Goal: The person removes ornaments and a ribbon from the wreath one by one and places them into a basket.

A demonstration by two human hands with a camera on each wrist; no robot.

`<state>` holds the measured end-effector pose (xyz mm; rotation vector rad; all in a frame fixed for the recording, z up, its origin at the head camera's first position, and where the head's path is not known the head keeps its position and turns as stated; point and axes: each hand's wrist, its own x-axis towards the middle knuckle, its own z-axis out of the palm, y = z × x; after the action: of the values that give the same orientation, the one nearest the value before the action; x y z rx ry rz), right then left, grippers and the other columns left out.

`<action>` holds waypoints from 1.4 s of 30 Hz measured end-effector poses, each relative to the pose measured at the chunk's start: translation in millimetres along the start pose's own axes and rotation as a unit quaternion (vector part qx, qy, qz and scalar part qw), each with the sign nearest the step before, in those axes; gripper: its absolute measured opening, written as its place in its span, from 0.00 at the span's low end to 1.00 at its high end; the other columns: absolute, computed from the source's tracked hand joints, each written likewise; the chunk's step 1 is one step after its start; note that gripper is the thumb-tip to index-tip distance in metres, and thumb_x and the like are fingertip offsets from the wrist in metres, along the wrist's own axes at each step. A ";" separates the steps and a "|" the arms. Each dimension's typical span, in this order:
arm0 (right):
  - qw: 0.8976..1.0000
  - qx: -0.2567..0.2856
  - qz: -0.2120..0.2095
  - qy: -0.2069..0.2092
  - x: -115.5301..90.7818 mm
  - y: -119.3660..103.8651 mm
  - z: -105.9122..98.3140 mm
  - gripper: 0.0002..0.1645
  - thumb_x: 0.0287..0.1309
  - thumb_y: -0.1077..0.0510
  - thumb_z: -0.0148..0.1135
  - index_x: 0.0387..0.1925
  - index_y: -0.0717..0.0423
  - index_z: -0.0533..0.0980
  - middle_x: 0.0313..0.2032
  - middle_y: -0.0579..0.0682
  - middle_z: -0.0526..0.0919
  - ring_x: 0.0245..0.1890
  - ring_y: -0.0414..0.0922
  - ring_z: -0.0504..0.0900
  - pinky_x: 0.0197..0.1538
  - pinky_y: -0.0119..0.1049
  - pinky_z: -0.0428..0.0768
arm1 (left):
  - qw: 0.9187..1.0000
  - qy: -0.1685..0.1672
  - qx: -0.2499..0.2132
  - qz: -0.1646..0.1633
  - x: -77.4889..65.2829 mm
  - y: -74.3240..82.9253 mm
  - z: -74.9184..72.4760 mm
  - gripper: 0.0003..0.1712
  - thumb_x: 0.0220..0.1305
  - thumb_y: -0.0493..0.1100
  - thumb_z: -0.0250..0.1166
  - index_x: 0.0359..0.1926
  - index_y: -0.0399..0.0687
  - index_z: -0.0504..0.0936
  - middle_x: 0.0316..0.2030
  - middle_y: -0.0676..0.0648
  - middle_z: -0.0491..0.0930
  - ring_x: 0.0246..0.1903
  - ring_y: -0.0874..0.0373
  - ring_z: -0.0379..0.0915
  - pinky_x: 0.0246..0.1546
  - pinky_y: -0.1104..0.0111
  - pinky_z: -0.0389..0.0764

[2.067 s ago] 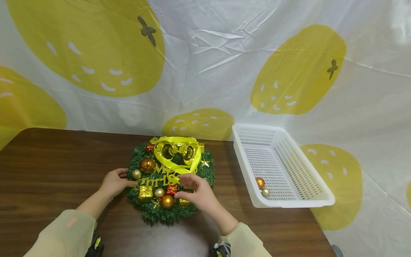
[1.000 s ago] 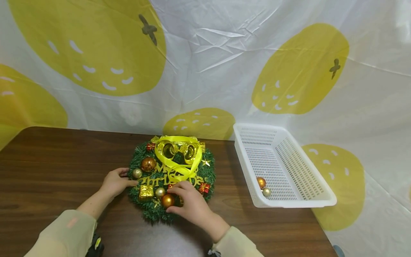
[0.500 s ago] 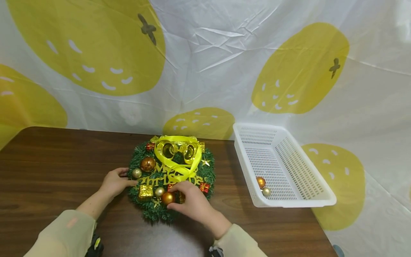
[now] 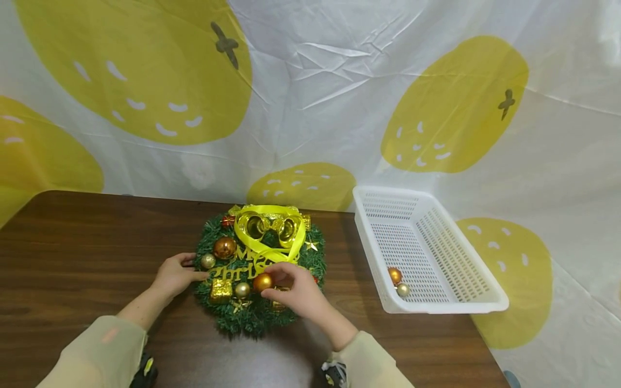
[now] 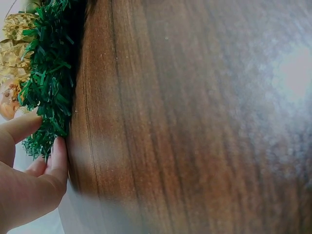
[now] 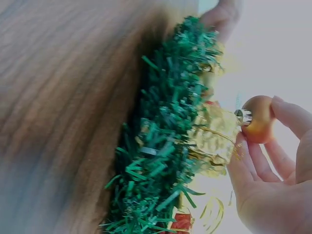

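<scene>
A green Christmas wreath [image 4: 240, 322] lies on the table, trimmed with gold lettering, yellow ribbon, bells, baubles and small gift boxes. At its left edge my left hand [image 4: 171, 278] grips the greenery, thumb above and fingers at the underside in the left wrist view. My right hand [image 4: 306, 293] pinches a shiny orange bauble [image 4: 262, 282] between thumb and fingers, over the wreath's lower part. In the right wrist view the bauble's silver cap [image 6: 243, 117] points at the wreath, beside a gold gift box [image 6: 214, 134]. The hand hides some of the lettering.
A white perforated basket [image 4: 371, 264] stands to the right, holding an orange bauble [image 4: 395, 275] and a pale gold bauble [image 4: 403, 290]. Behind the brown wooden table [image 4: 107, 231] hangs a white cloth [image 4: 315, 124] with yellow fruit prints.
My right hand has reached to the orange bauble at the wreath's bottom, pinched it and lifted it up off its spot. My left hand has stayed on the wreath's edge.
</scene>
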<state>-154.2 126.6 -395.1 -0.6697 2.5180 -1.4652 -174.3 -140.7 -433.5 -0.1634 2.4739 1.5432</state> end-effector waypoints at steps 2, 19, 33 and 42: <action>1.000 0.024 0.011 0.004 1.5 -0.7 -3.6 0.21 0.50 0.60 0.69 0.47 0.60 0.78 0.41 0.58 0.84 0.40 0.47 0.83 0.43 0.29 0.81 | 1.000 0.000 0.000 0.001 0.4 0.1 -0.2 0.43 0.58 0.40 0.64 0.67 0.23 0.52 0.63 0.22 0.56 0.61 0.30 0.59 0.59 0.45 0.67; 0.996 0.062 0.030 0.052 7.7 -7.0 -34.8 0.22 0.51 0.63 0.67 0.50 0.61 0.77 0.41 0.60 0.83 0.41 0.43 0.81 0.42 0.31 0.80 | 1.000 0.003 0.001 0.002 1.2 1.4 0.0 0.43 0.58 0.40 0.64 0.66 0.23 0.53 0.62 0.22 0.56 0.60 0.30 0.59 0.59 0.46 0.69; 0.993 0.029 0.025 0.110 7.5 -14.6 -75.3 0.23 0.50 0.63 0.67 0.50 0.61 0.76 0.43 0.59 0.81 0.39 0.39 0.78 0.45 0.34 0.77 | 1.000 0.002 -0.002 0.000 -0.8 0.9 0.2 0.43 0.58 0.39 0.63 0.66 0.23 0.53 0.62 0.21 0.56 0.60 0.30 0.59 0.58 0.46 0.69; 0.985 0.017 0.062 0.160 8.3 -19.3 -104.2 0.26 0.51 0.64 0.66 0.54 0.61 0.74 0.44 0.56 0.80 0.41 0.37 0.77 0.41 0.26 0.76 | 1.000 0.002 0.004 0.001 0.4 -0.1 0.2 0.43 0.58 0.40 0.64 0.67 0.23 0.53 0.62 0.22 0.56 0.60 0.30 0.59 0.58 0.46 0.69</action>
<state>-191.8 196.8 -324.6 -0.2822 2.6999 -1.6815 -174.6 -140.6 -433.7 -0.1623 2.4839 1.5355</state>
